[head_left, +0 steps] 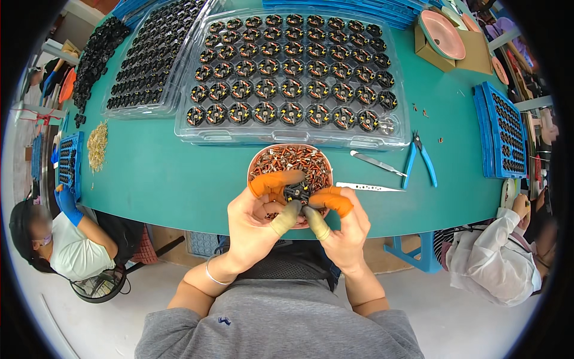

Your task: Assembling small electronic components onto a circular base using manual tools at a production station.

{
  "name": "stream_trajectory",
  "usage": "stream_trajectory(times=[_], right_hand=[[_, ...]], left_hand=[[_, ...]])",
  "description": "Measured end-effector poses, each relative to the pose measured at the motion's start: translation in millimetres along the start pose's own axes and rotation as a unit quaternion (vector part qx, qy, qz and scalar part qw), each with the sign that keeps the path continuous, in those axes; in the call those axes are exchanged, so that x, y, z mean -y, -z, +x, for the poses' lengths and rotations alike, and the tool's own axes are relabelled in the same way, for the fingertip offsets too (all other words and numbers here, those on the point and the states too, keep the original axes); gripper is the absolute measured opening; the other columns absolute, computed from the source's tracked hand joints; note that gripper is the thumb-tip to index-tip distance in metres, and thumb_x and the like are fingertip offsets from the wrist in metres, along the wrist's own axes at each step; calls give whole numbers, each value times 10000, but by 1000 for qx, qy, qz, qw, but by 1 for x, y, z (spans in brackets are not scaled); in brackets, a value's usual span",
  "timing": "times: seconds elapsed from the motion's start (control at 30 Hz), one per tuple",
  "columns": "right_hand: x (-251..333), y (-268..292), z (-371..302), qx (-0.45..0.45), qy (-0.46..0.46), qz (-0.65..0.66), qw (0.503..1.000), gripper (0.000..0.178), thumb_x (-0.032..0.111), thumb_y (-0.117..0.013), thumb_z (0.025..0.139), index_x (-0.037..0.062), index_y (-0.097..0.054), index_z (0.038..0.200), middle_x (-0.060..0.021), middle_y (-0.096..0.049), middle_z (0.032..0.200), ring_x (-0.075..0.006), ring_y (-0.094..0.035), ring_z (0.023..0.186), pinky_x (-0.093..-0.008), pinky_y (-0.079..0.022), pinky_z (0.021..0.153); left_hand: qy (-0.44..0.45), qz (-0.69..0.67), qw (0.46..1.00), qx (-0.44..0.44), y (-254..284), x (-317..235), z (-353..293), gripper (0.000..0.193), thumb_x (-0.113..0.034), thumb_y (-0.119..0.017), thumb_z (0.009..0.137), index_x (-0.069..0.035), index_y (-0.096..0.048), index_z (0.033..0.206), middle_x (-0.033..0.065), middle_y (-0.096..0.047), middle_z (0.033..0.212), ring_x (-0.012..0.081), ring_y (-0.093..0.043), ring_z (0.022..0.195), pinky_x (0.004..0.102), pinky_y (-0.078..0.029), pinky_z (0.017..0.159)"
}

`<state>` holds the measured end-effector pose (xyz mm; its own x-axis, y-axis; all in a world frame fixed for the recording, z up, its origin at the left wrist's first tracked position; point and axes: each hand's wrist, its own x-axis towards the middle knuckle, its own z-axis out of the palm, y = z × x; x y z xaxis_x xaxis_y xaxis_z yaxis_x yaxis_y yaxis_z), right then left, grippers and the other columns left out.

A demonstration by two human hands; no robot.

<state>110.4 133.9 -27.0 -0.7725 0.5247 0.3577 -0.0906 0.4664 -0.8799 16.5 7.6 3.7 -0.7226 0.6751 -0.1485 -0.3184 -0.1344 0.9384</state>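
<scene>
A small round black part (297, 192) with metal and yellow bits on it is pinched between my two hands. My left hand (254, 214) grips its left side, with an orange cot on a finger and a pale one on the thumb. On the other side, my right hand (345, 222) closes on it with similar finger cots. Both hands are over a pink bowl (253, 164) heaped with small red-brown and silvery components (293, 158). Beyond the bowl, a clear plastic tray (185, 133) carries rows of round black parts fitted with red and yellow pieces.
Right of the bowl lie two tweezers (378, 163) (369, 187) and blue-handled cutters (420, 160). Another tray (146, 63) and a black heap (101, 54) occupy the far left. Blue trays (501, 131) stand right. Co-workers sit left (78, 245) and right (493, 257).
</scene>
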Motion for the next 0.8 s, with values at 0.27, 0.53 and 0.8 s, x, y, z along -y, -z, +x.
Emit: stream_trajectory(times=[0.27, 0.53, 0.8], right_hand=[[-7, 1, 0, -25, 76, -26, 996, 252, 30, -751, 727, 35, -614, 938, -91, -606, 900, -234, -570, 717, -333, -450, 648], [-12, -5, -7, -30, -23, 186, 982, 202, 13, -724, 777, 6, -609, 943, -77, -606, 934, -139, -555, 775, -249, -448, 634], [-11, 7, 1, 69, -210, 454, 863, 247, -39, -671, 809, 16, -542, 1013, -71, -573, 960, -139, -559, 813, -264, -479, 700]], left_hand=[[2, -15, 1000, -9, -4, 0, 1, 380, 55, -612, 840, 72, -489, 1198, 170, -597, 1068, 223, -648, 875, 335, -599, 743], [57, -71, 996, -8, -5, -6, 3, 370, 70, -608, 798, 69, -525, 1158, 167, -623, 969, 234, -663, 767, 326, -607, 642], [33, -56, 998, 10, -6, -5, 3, 356, 87, -590, 805, 79, -522, 1155, 179, -619, 994, 232, -662, 769, 324, -599, 648]])
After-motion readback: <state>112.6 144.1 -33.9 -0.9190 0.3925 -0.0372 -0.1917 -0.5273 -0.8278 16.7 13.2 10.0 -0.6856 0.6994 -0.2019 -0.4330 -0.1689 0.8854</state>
